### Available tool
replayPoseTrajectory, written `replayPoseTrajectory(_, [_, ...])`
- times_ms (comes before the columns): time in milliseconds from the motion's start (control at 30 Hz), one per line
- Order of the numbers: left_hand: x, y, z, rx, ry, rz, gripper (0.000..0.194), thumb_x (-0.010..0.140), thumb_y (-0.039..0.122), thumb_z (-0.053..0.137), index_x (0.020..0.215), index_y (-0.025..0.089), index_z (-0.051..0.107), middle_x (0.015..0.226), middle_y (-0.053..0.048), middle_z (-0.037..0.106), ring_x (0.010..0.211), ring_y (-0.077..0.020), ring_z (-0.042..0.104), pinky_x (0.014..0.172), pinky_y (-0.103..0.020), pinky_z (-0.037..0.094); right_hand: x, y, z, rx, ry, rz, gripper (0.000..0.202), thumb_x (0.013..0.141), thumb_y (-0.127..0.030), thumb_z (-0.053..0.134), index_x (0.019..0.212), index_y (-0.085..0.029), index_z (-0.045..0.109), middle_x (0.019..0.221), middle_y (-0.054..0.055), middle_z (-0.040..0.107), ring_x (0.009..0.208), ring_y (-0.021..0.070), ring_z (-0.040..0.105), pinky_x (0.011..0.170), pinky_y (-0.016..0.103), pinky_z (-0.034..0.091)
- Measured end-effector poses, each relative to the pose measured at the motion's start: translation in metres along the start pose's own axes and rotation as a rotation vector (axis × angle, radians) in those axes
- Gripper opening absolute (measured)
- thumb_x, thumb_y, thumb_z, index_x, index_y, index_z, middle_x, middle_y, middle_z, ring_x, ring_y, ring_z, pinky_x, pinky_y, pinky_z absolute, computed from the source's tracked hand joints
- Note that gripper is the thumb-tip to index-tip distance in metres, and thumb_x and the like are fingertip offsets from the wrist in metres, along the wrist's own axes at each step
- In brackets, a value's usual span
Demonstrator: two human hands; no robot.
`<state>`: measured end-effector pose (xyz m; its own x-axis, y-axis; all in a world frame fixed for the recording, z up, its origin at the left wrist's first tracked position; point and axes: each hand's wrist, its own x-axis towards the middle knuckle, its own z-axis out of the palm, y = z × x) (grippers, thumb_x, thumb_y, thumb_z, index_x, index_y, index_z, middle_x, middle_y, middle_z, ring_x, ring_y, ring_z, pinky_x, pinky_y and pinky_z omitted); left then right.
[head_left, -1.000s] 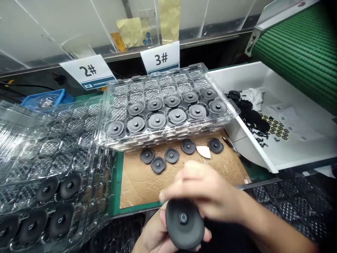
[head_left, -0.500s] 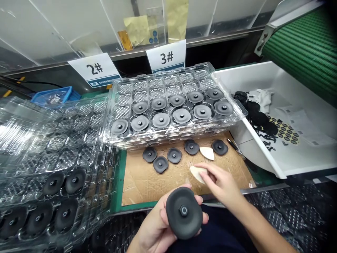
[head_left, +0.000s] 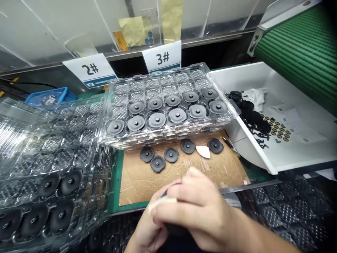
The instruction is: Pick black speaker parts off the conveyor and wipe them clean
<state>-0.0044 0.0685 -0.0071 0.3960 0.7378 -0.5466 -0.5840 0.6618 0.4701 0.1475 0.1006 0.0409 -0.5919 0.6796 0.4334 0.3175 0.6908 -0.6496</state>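
Note:
My left hand [head_left: 149, 230] is closed around a rounded black disc [head_left: 175, 229], now mostly hidden behind my fingers. Over it, my right hand [head_left: 201, 207] pinches a cream-white pad [head_left: 162, 201] against the disc's edge. Beyond my hands lies a brown cardboard sheet [head_left: 137, 186] bearing several loose black discs [head_left: 171, 154], each with a small centre stub. Between two of those discs rests a second white, pointed pad [head_left: 203, 151]. Just behind the cardboard, a stack of clear plastic trays [head_left: 168, 130] holds two rows of similar discs in its top tray.
More clear trays [head_left: 92, 168] stand at the left, some pockets holding discs. A white bin [head_left: 252, 146] with small black parts is at the right, beside a pen [head_left: 229, 144]. A green ribbed roller [head_left: 297, 52] overhangs the bin. A blue basket [head_left: 63, 95] sits at the back left.
My right hand has moved left and down from above the cardboard, bringing the white pad onto the disc in my left hand. The view has shifted slightly.

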Motion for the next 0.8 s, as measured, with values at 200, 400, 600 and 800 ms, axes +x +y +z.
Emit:
replayPoseTrajectory(200, [-0.003, 0.004, 0.006, -0.027, 0.043, 0.169, 0.065, 0.040, 0.040, 0.082, 0.102, 0.026, 0.064, 0.104, -0.002, 0.069, 0.095, -0.0236, 0.063, 0.087, -0.031, 0.046, -0.026, -0.012, -0.001, 0.095, 0.053, 0.394, 0.025, 0.081, -0.008, 0.051, 0.098, -0.020, 0.064, 0.080, 0.002, 0.067, 0.071, 0.0147, 0.060, 0.068, 0.027, 0.044])
replayPoseTrajectory(400, [-0.002, 0.010, 0.018, -0.060, 0.093, 0.229, 0.062, 0.040, 0.037, 0.083, 0.099, 0.026, 0.065, 0.100, -0.002, 0.070, 0.089, -0.0220, 0.064, 0.081, -0.029, 0.048, -0.049, 0.006, 0.002, 0.553, 0.134, 0.752, 0.017, 0.085, -0.024, 0.053, 0.097, -0.024, 0.064, 0.092, 0.001, 0.068, 0.081, 0.0151, 0.065, 0.069, 0.021, 0.052])
replayPoseTrajectory(600, [-0.004, 0.007, 0.020, -0.018, 0.106, 0.259, 0.062, 0.043, 0.038, 0.082, 0.101, 0.026, 0.065, 0.104, -0.002, 0.069, 0.099, -0.0200, 0.060, 0.087, -0.025, 0.045, -0.023, -0.006, 0.004, 0.233, 0.281, 0.496, 0.027, 0.084, -0.017, 0.051, 0.110, -0.024, 0.057, 0.099, 0.003, 0.066, 0.086, 0.0166, 0.062, 0.074, 0.024, 0.051])
replayPoseTrajectory(800, [0.000, 0.004, 0.005, -0.024, 0.213, 0.222, 0.056, 0.053, 0.024, 0.080, 0.106, 0.029, 0.062, 0.106, -0.001, 0.066, 0.096, -0.0228, 0.061, 0.094, -0.035, 0.043, 0.007, -0.015, 0.012, 0.187, -0.036, 0.305, 0.023, 0.085, -0.008, 0.046, 0.100, -0.016, 0.060, 0.089, 0.004, 0.064, 0.080, 0.0129, 0.059, 0.076, 0.023, 0.049])
